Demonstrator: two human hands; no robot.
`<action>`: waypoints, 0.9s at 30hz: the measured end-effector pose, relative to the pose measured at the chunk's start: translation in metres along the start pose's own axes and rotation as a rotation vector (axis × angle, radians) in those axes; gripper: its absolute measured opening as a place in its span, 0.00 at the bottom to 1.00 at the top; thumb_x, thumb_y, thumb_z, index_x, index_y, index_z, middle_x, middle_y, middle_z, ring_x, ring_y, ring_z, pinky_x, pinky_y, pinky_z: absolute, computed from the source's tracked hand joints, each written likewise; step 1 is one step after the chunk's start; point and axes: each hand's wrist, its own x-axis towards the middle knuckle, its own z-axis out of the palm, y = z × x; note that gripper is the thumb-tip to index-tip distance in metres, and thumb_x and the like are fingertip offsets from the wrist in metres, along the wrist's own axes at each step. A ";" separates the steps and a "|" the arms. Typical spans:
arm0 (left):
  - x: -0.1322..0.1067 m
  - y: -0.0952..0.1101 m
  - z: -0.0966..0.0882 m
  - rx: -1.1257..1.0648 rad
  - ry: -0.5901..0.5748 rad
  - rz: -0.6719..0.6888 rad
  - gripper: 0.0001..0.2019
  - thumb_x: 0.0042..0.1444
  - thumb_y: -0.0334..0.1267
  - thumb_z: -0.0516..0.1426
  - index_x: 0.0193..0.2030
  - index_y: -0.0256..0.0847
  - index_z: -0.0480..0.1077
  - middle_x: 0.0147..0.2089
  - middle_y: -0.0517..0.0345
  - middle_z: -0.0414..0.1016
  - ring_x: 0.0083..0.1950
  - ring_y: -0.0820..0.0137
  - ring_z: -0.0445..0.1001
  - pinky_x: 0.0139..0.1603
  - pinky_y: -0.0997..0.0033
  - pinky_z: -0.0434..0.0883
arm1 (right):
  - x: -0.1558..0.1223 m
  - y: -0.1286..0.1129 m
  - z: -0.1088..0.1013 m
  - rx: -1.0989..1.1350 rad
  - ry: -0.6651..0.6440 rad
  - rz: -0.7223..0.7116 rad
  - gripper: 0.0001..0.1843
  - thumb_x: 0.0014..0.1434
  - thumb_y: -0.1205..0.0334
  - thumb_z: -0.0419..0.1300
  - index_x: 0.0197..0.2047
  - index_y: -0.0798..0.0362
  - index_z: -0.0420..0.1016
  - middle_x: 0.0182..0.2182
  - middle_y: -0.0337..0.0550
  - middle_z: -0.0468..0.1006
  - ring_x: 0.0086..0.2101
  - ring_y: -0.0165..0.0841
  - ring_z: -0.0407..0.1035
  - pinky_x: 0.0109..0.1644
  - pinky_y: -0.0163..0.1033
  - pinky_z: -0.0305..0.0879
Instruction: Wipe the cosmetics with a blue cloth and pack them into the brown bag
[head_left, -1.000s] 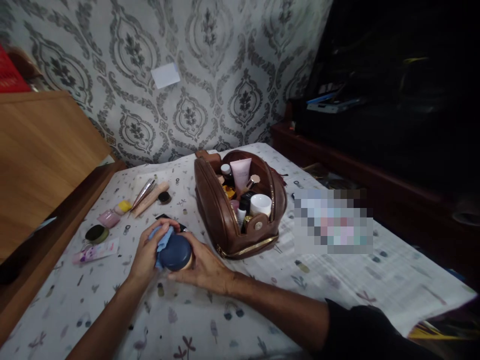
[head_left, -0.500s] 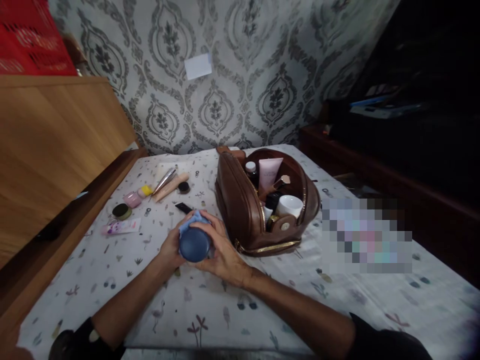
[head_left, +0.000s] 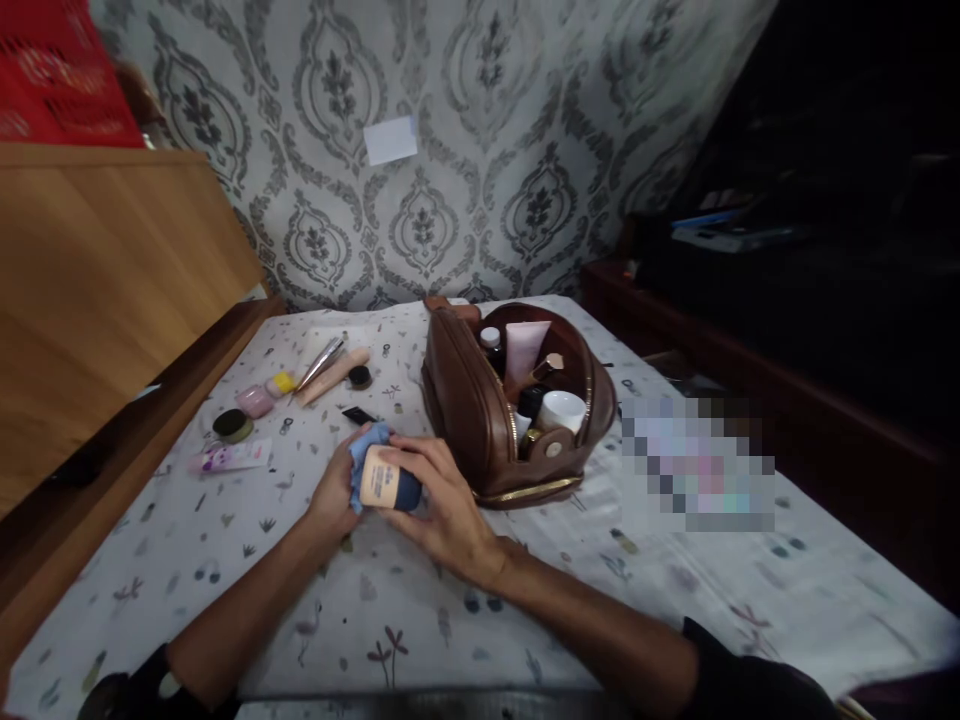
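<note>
My right hand is wrapped round a small beige jar with a dark blue lid, held on its side just above the patterned table cover. Against the jar's left end my left hand presses a light blue cloth. An open brown leather toiletry bag stands just right of my hands, filled with a pink tube, a white jar and small bottles.
Loose cosmetics lie at the table's far left: a pink tube, a round dark tin, a pink pot, slim pens. A wooden panel borders the left. Dark furniture stands right. Newspaper covers the table's right side.
The jar has been turned from lid-towards-me to lying on its side, so its beige body now shows. Both hands stay on it with the cloth.
</note>
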 end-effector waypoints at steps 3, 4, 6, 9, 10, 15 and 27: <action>-0.005 0.007 0.010 0.043 -0.066 0.093 0.17 0.39 0.47 0.73 0.27 0.39 0.74 0.27 0.64 0.73 0.28 0.75 0.71 0.32 0.77 0.70 | 0.002 -0.011 -0.015 -0.031 -0.030 -0.034 0.28 0.64 0.56 0.64 0.65 0.47 0.65 0.57 0.52 0.72 0.58 0.42 0.67 0.61 0.51 0.68; -0.007 0.010 0.015 0.060 -0.069 0.112 0.18 0.39 0.48 0.72 0.28 0.39 0.73 0.27 0.64 0.73 0.28 0.74 0.71 0.32 0.77 0.70 | 0.003 -0.015 -0.022 -0.027 -0.026 -0.048 0.29 0.64 0.55 0.64 0.66 0.47 0.63 0.57 0.53 0.72 0.58 0.42 0.66 0.61 0.50 0.68; -0.011 0.016 0.027 0.096 -0.052 0.130 0.18 0.39 0.48 0.72 0.31 0.40 0.74 0.29 0.63 0.75 0.31 0.71 0.74 0.34 0.74 0.72 | 0.007 -0.023 -0.036 -0.018 -0.008 -0.078 0.31 0.65 0.55 0.64 0.67 0.48 0.60 0.57 0.53 0.72 0.59 0.41 0.67 0.62 0.48 0.68; -0.014 0.026 0.050 0.161 -0.064 0.158 0.19 0.40 0.47 0.71 0.37 0.41 0.76 0.33 0.60 0.78 0.39 0.63 0.79 0.40 0.68 0.75 | 0.015 -0.038 -0.060 -0.021 0.038 -0.053 0.32 0.64 0.53 0.65 0.66 0.50 0.58 0.56 0.52 0.72 0.57 0.41 0.69 0.61 0.47 0.69; -0.014 0.028 0.059 0.187 -0.081 0.183 0.18 0.42 0.47 0.70 0.38 0.41 0.76 0.34 0.59 0.78 0.42 0.61 0.79 0.42 0.66 0.75 | 0.017 -0.043 -0.067 -0.026 0.053 -0.029 0.31 0.64 0.52 0.65 0.64 0.50 0.59 0.55 0.52 0.73 0.56 0.40 0.70 0.60 0.46 0.70; -0.003 0.038 0.102 0.236 -0.156 0.342 0.15 0.45 0.48 0.69 0.36 0.43 0.75 0.35 0.59 0.79 0.40 0.64 0.79 0.39 0.69 0.75 | 0.032 -0.059 -0.102 0.005 0.128 0.090 0.26 0.61 0.51 0.67 0.58 0.48 0.65 0.50 0.46 0.75 0.48 0.38 0.73 0.52 0.43 0.73; 0.038 0.067 0.153 0.726 -0.434 0.577 0.11 0.58 0.44 0.60 0.45 0.43 0.75 0.42 0.56 0.79 0.41 0.66 0.77 0.38 0.72 0.73 | 0.058 -0.042 -0.152 -0.120 0.204 0.119 0.25 0.59 0.54 0.68 0.57 0.49 0.69 0.52 0.48 0.74 0.51 0.41 0.70 0.56 0.47 0.70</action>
